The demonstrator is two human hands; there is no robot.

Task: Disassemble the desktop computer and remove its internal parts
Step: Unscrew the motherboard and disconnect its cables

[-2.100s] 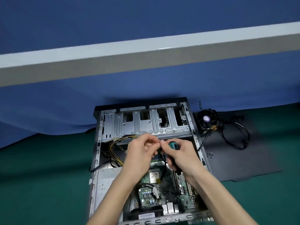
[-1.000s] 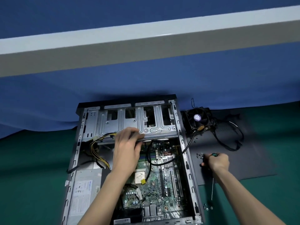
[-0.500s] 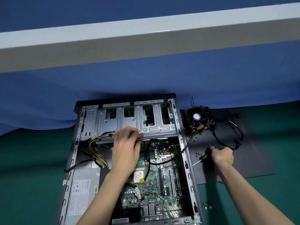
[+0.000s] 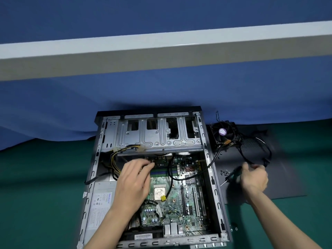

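The computer case (image 4: pixel 214 187) lies open on the table (image 4: pixel 36 194). The left hand (image 4: pixel 133 182) stretches straight fingers (image 4: pixel 147 164) onto the motherboard's (image 4: pixel 179 200) far edge. To the right, the right hand (image 4: pixel 254 177) grips a screwdriver (image 4: pixel 233 174) over the side panel (image 4: pixel 287 177). The likely next move is bringing it in to unscrew the board.

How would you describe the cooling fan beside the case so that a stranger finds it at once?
Start at the open grey metal computer case. Right of its far corner, on the dark panel, lies a square black fan. Only it bears a round purple sticker at its hub.

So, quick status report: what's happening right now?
Left hand over motherboard, fingers straight. Right hand grips screwdriver over side panel. Black cable crosses the board.
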